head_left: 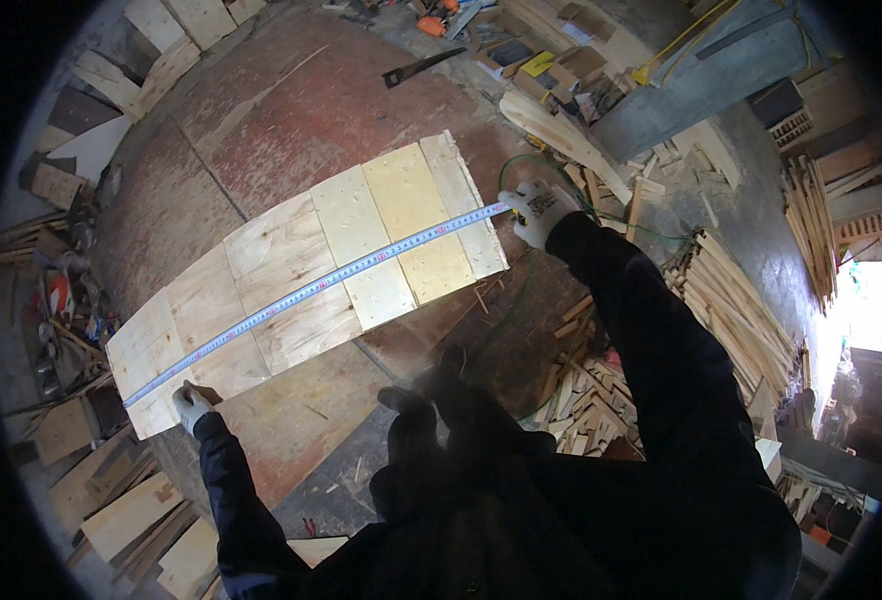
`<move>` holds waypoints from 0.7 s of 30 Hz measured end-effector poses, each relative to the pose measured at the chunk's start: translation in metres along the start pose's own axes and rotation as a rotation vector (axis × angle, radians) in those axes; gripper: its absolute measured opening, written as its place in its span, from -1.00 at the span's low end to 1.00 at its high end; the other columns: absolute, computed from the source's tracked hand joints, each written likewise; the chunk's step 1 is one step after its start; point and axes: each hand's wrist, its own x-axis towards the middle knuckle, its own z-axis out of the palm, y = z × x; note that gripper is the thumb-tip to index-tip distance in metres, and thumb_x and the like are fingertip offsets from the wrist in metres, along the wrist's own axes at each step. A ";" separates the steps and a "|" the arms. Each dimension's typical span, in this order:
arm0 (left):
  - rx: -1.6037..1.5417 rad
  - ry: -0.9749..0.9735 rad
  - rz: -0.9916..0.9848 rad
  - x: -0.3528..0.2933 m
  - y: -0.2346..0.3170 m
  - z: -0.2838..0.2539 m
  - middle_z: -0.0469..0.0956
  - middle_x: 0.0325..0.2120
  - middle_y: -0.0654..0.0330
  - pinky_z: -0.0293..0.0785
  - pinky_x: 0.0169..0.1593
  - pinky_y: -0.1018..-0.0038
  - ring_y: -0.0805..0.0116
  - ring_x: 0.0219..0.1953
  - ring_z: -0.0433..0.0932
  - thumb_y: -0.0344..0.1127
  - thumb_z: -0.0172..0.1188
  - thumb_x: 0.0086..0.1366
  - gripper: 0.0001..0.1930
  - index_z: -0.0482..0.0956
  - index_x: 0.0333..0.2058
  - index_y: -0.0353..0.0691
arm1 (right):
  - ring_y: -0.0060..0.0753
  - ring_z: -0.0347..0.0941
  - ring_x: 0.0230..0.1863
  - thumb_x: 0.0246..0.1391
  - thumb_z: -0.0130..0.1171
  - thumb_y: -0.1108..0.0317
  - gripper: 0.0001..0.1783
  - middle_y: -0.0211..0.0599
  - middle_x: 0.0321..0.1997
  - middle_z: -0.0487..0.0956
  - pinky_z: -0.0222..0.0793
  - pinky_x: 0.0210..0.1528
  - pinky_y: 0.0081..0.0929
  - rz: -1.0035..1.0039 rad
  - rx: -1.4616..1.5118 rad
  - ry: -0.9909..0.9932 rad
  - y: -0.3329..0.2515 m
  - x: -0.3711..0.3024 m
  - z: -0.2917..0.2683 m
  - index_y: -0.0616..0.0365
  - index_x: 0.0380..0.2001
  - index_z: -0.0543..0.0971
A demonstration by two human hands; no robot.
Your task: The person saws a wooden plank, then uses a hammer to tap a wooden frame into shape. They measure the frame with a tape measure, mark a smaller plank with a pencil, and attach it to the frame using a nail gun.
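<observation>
Tape measure (311,290) stretched diagonally across a plank panel (291,260) on the bench (291,120); gloved left hand (193,404) pins one end, right hand (536,210) grips the other.

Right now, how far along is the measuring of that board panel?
Done: the tape is stretched corner to corner across the panel of joined boards. In hand: the left hand pins one end at the near left corner, and the right hand holds the tape case past the far right edge. Left: I see no pencil or mark on the panel, and the handsaw lies untouched beyond it.
</observation>
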 end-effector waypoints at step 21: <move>0.085 0.056 -0.007 -0.005 -0.004 0.005 0.60 -0.34 -0.04 0.45 -0.12 0.24 0.00 -0.24 0.57 -0.20 0.06 0.40 -0.76 0.51 -0.22 -0.28 | 0.05 0.51 -0.05 0.00 0.18 0.29 -0.61 -0.05 -0.08 0.56 0.45 -0.07 -0.02 -0.078 0.106 0.030 -0.003 -0.005 0.000 0.01 -0.03 0.54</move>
